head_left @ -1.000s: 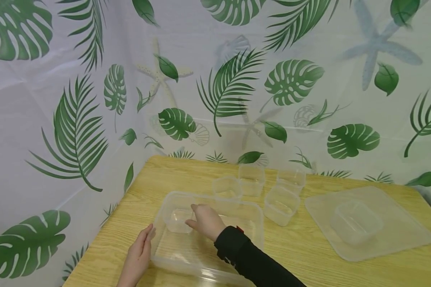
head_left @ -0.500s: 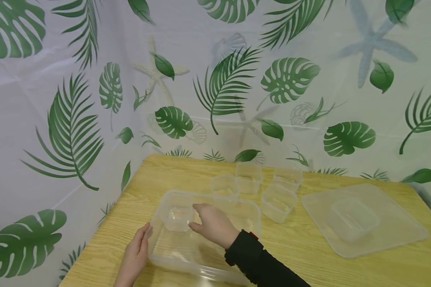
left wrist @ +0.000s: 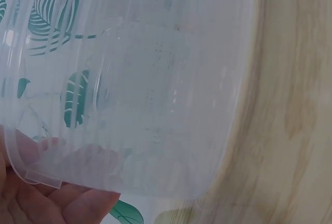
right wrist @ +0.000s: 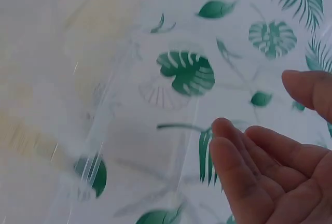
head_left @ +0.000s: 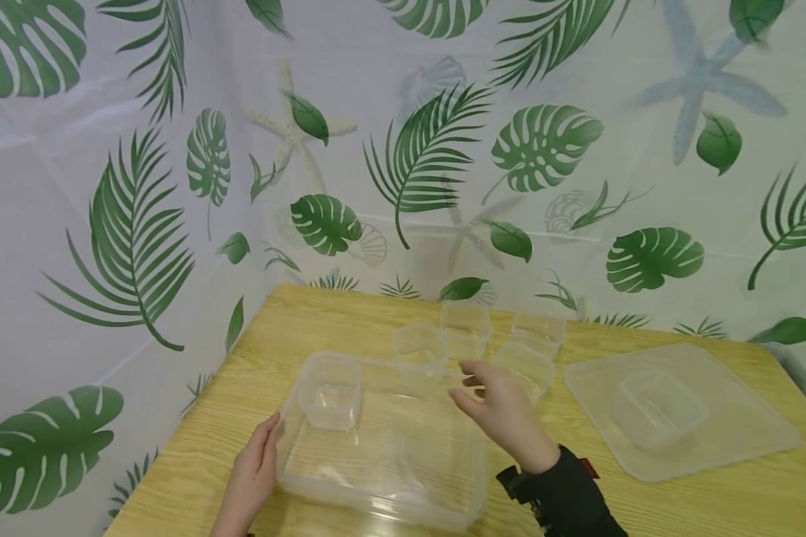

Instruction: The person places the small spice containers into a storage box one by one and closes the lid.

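A large clear plastic box (head_left: 383, 496) sits on the table, a small clear plastic container (head_left: 332, 406) standing in its far left corner. My left hand (head_left: 251, 462) holds the large box at its left side; in the left wrist view, the fingers (left wrist: 88, 203) lie at the box's rim and partly show through the plastic. Above the right part of the large box hovers my right hand (head_left: 504, 410), fingers slightly bent and thumb apart, with nothing in it. It partly covers one of the small containers (head_left: 527, 365) behind.
Several more small clear containers, including one at the back (head_left: 466, 328), stand behind the large box. To the right lies a flat translucent lid (head_left: 732, 425) with another small container (head_left: 661, 410) on it. Leaf-patterned cloth (head_left: 416, 149) hangs behind and left of the wooden table (head_left: 275, 328).
My right hand has drawn away from the small container in the large box and moved right. That container stays in the corner. The left hand keeps its place at the box's side.
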Demonstrator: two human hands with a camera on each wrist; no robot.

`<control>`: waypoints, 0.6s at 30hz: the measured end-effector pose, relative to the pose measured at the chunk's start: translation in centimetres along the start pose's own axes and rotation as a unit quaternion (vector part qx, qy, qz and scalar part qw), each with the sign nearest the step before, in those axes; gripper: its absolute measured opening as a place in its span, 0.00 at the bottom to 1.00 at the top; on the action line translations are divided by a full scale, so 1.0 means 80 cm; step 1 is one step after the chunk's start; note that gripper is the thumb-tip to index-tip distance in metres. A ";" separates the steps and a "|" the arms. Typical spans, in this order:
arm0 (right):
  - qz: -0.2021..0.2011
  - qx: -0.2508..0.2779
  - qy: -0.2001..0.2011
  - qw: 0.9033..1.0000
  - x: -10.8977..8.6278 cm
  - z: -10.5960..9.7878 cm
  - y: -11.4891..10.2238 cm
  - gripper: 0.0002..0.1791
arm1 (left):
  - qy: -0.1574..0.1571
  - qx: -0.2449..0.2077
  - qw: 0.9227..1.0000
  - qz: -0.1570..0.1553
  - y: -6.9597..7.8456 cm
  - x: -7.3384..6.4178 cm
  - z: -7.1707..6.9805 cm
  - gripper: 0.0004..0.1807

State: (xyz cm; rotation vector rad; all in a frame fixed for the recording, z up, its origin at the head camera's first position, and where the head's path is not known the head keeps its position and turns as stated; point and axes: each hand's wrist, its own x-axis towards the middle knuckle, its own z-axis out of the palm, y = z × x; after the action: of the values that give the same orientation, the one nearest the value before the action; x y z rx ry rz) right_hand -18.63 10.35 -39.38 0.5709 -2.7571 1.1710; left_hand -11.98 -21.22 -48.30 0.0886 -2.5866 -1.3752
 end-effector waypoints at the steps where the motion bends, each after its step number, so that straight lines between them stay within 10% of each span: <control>1: 0.008 0.005 0.001 1.000 -0.002 -0.007 0.008 0.24 | 0.000 0.002 1.000 -0.002 0.001 0.000 0.000 0.20; 4: 0.022 0.015 0.018 0.999 -0.003 -0.015 0.061 0.26 | 0.000 0.005 1.000 -0.007 0.001 0.001 0.000 0.20; 11: 0.061 -0.079 0.108 0.989 -0.002 -0.011 0.280 0.30 | -0.003 0.000 1.000 -0.008 0.001 0.002 0.000 0.20; 18: 0.154 -0.091 0.134 0.975 -0.036 -0.065 0.328 0.34 | 0.000 -0.003 1.000 0.001 0.002 0.000 0.000 0.19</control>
State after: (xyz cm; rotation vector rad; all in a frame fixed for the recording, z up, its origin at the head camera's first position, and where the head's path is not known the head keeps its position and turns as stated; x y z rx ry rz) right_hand -26.04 31.61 -54.07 -0.0364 -2.7352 0.9443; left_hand -11.96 -21.15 -48.16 0.0857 -2.5824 -1.3834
